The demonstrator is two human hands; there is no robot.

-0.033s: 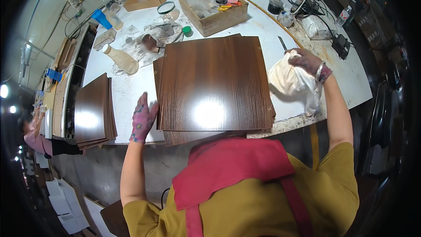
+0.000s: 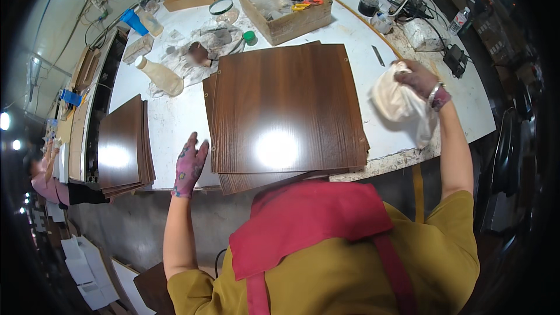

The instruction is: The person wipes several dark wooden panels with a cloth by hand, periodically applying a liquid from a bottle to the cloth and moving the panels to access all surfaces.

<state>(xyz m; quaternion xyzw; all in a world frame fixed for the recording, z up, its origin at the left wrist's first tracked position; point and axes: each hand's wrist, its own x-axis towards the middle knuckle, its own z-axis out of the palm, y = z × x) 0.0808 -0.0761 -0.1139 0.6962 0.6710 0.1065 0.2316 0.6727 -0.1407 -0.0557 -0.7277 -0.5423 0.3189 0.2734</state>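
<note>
A stack of dark brown wood-grain boards point(image 2: 286, 105) lies in front of me, its pieces slightly out of line. My right hand point(image 2: 417, 81), in a dark patterned glove, grips a crumpled white cloth point(image 2: 392, 96) to the right of the stack, apart from it. My left hand point(image 2: 189, 166), in a pink flowered glove, is open with fingers pointing away from me, just off the stack's left edge. A small dark blade-like strip point(image 2: 378, 56) lies on the table beyond the cloth.
At left stands a second pile of brown boards point(image 2: 122, 146). Farther back are a cream bottle point(image 2: 160, 76), stained rags point(image 2: 175, 52), a green cap point(image 2: 249, 37), a cardboard box point(image 2: 286, 32) with scissors, and a long thin stick point(image 2: 364, 23). Cables point(image 2: 411, 6) tangle at far right.
My right hand has moved right with the cloth, away from the stack's edge, uncovering more of the dark strip. My left hand has shifted slightly toward me.
</note>
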